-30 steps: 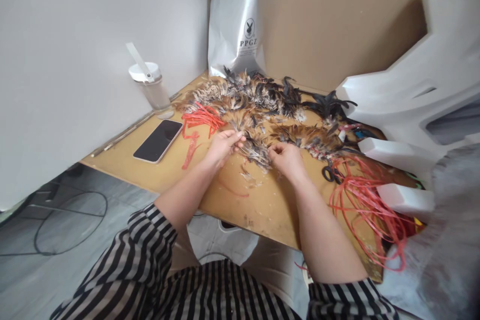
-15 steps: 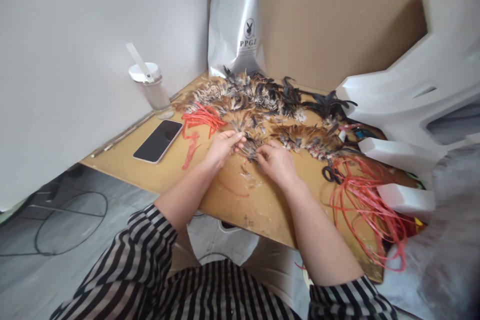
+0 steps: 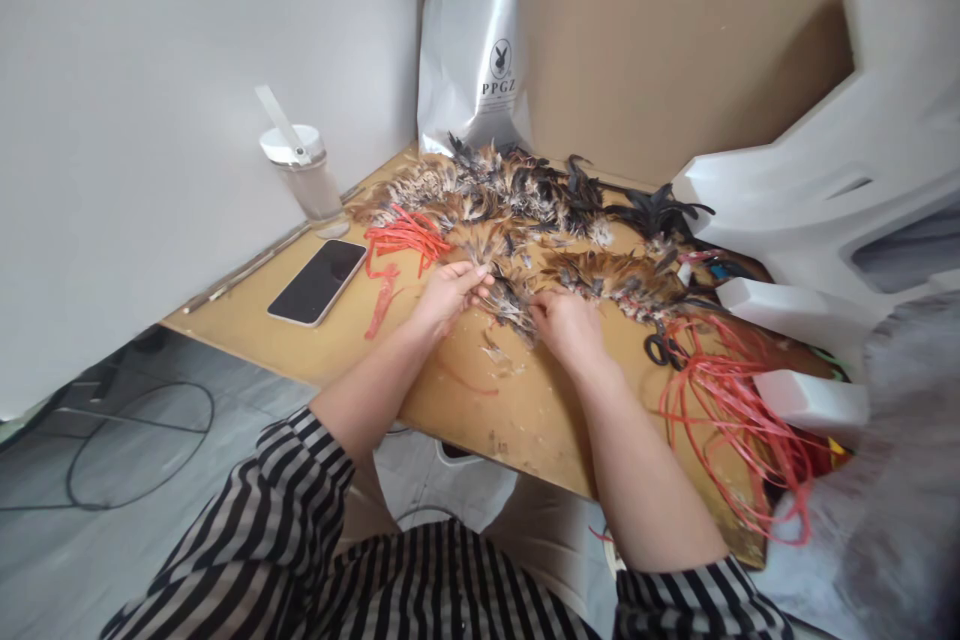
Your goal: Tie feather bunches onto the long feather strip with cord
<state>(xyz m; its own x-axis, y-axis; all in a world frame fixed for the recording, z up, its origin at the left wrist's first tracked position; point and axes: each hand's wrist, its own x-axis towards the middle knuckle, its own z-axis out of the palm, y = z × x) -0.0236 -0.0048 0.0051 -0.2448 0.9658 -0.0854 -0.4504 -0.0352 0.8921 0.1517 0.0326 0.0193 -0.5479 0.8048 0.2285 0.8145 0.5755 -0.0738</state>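
Observation:
Between the thumb and fingers of my left hand (image 3: pixel 454 292) is a fanned bunch of brown feathers (image 3: pixel 484 242). My right hand (image 3: pixel 564 322) is closed, its fingertips at the right edge of a small heap of grey-brown feathers (image 3: pixel 513 302) on the table. Whatever sits in those fingertips is hidden. Behind both hands lies a large pile of brown, black and white feathers (image 3: pixel 480 188). A row of brown feather bunches (image 3: pixel 622 278) lies to the right of my right hand. Left of the held bunch rests a bundle of red strips (image 3: pixel 405 235).
A phone (image 3: pixel 318 282) and a lidded cup (image 3: pixel 309 182) are at the left of the table (image 3: pixel 480 420). Black-handled scissors (image 3: pixel 661 348) and tangled red strips (image 3: pixel 739 420) lie at the right, beside white foam pieces (image 3: pixel 810 395). A silver bag (image 3: pixel 472 60) stands behind.
My right hand has shifted a little to the right, away from my left hand, and more of the grey-brown feathers shows between them. My left hand keeps its hold in place.

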